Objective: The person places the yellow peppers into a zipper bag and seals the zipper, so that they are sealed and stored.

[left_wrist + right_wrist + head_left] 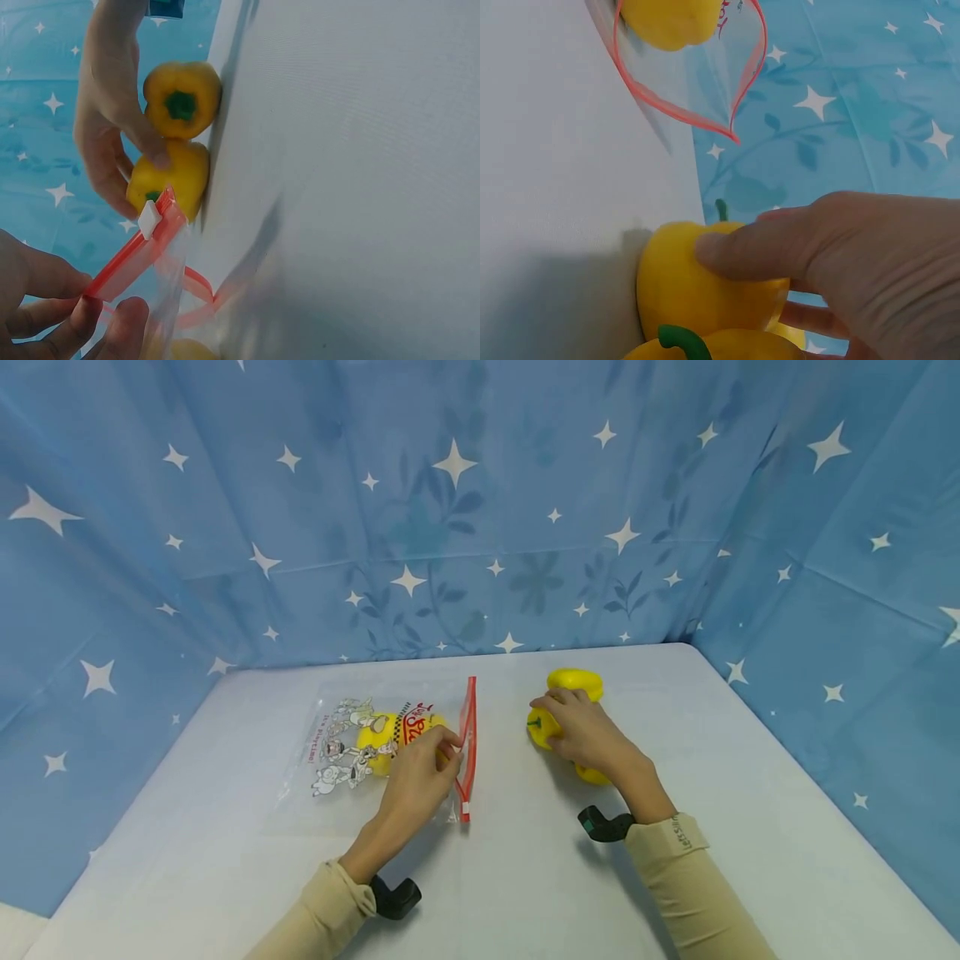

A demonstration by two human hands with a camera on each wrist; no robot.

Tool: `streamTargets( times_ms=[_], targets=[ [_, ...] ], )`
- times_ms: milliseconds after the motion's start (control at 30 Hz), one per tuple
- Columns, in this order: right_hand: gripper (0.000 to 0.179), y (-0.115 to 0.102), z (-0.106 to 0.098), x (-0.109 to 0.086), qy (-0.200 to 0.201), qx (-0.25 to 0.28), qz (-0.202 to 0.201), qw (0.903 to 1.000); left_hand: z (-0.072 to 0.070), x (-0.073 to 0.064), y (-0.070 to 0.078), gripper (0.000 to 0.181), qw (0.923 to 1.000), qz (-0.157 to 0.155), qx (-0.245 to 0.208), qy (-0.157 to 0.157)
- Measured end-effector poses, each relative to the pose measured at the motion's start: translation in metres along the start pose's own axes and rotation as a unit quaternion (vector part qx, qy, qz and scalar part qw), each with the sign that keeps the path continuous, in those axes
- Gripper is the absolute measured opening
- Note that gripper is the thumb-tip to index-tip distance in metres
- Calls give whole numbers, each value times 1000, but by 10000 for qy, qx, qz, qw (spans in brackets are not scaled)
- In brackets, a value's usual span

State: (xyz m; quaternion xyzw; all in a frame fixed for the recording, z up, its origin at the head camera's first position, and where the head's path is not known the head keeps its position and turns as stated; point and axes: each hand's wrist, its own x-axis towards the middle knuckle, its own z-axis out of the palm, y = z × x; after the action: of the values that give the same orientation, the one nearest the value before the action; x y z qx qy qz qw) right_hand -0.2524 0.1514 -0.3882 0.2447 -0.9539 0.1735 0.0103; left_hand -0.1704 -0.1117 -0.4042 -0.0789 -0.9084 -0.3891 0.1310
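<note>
A clear zip bag with printed cartoon figures and a red zip edge lies on the left of the table, with a yellow bell pepper inside. My left hand pinches the red edge near its white slider, and the bag's mouth gapes in the right wrist view. To the right, my right hand grips another yellow bell pepper, thumb on one side and fingers round the other. Two more peppers lie close by: one beyond the hand, one nearer, partly hidden under the wrist.
The white table carries everything. A blue curtain with white stars hangs behind it and along both sides. Each wrist wears a black camera mount, such as the right mount.
</note>
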Motion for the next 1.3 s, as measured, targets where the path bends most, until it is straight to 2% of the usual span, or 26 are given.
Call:
streamTargets(
  times_ms=[300,733,1067,1300],
  targets=[
    [56,-1,-5,1,63,601,62,9982,0,3,1,14,10000,-9,-25,-62],
    [58,-1,-6,3,22,1132,99,9935,1,3,3,15,9999,-40,-104,-99],
    [60,-4,6,9,246,1933,11,9808,1,2,1,15,9995,-95,-275,-149],
    [64,-19,17,13,-29,2419,299,9698,0,1,1,18,9992,-189,-275,-207]
  ],
)
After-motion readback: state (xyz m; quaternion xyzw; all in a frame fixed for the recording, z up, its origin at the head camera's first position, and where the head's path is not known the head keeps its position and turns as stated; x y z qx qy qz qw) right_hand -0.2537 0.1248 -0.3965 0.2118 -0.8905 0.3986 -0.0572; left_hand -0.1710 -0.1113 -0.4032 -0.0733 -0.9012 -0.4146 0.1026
